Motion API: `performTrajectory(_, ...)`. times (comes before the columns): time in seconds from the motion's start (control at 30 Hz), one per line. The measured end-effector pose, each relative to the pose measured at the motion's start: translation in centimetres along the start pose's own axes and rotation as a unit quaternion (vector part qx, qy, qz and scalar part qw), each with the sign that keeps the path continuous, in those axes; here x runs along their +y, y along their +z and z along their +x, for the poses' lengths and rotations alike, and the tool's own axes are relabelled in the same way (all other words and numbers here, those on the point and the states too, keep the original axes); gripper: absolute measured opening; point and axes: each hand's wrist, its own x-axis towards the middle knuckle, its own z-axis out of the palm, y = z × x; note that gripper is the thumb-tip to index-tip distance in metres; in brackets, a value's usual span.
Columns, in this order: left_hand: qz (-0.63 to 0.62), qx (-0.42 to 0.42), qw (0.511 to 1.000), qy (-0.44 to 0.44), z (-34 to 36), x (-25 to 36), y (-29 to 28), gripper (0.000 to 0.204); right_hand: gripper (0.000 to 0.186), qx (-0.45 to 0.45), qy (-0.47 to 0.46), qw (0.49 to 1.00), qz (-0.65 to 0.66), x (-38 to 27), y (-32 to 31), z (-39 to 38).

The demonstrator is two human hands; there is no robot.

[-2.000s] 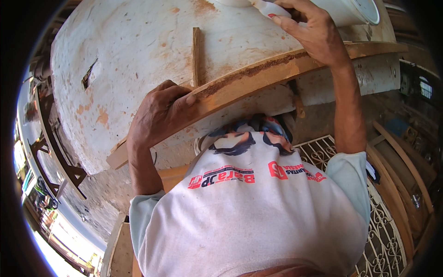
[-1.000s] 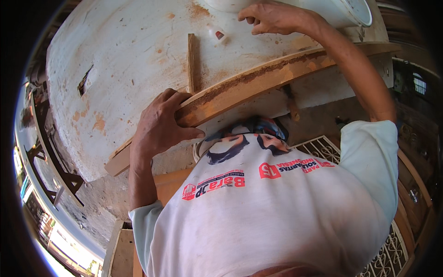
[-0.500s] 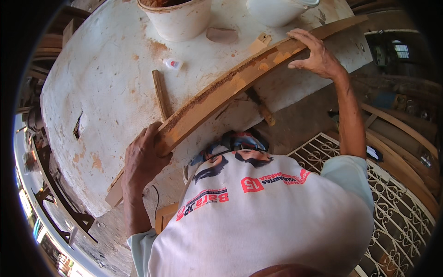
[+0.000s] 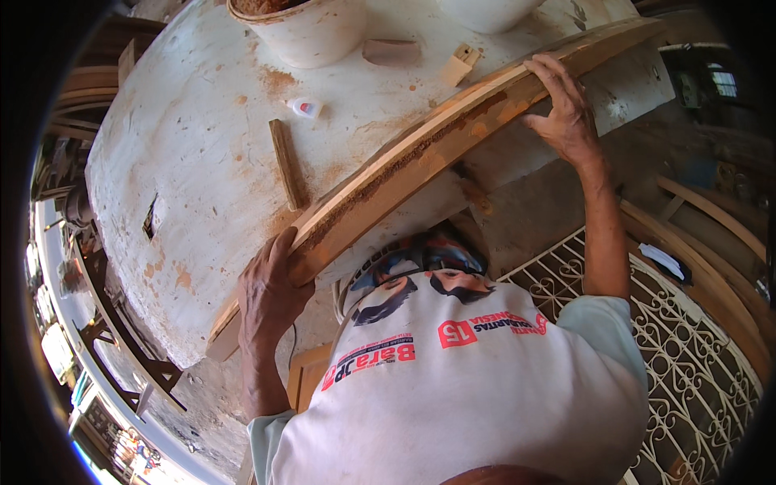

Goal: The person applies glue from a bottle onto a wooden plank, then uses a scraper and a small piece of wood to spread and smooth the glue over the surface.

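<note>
A long, slightly curved wooden beam (image 4: 404, 171) lies slantwise across the whitish worktop (image 4: 194, 162), from near left to far right. Rough dark brown patches and orange-brown smears mark its side. My left hand (image 4: 273, 293) is wrapped over the beam close to its near end. Toward the far end, my right hand (image 4: 563, 105) grips it with fingers on the upper edge and thumb beneath the near side. Beyond the beam lie a short wooden stick (image 4: 288, 166), its end close to the beam, and a small wooden block (image 4: 461, 66) with a hole.
A bucket (image 4: 315, 36) of brown dust and another white container (image 4: 490, 10) stand at the back. Nearby are a small white glue bottle (image 4: 305, 107) and a brown flat piece (image 4: 392, 52). A white scrolled metal grille (image 4: 687, 396) and curved timbers (image 4: 719, 299) are at right.
The beam has been turned along its length, so more of its pale upper edge shows. Both hands keep hold of it. The whole view has also shifted a little.
</note>
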Motion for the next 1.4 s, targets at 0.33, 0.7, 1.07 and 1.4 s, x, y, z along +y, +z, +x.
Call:
performTrajectory(0.33, 0.02, 0.027, 0.999, 0.008, -1.1, 1.3, 1.3, 0.079, 0.089, 0.03, 0.011, 0.999, 0.009, 0.4, 0.4, -2.2)
performTrajectory(0.7, 0.007, -0.013, 0.999, -0.036, 0.5, 0.8, -0.5, 0.078, 0.088, 0.022, -0.012, 0.999, 0.044, 0.8, 0.8, 0.0)
performTrajectory(1.07, -0.001, -0.024, 0.999, -0.03, 2.5, 0.0, -2.0, 0.07, 0.074, 0.043, 0.073, 0.984, 0.155, -8.3, 7.3, -9.2)
performTrajectory(1.4, 0.061, 0.008, 0.994, -0.089, 2.5, 1.6, -1.5, 0.096, 0.04, -0.183, 0.033, 0.932, 0.313, -4.6, 5.4, -9.6)
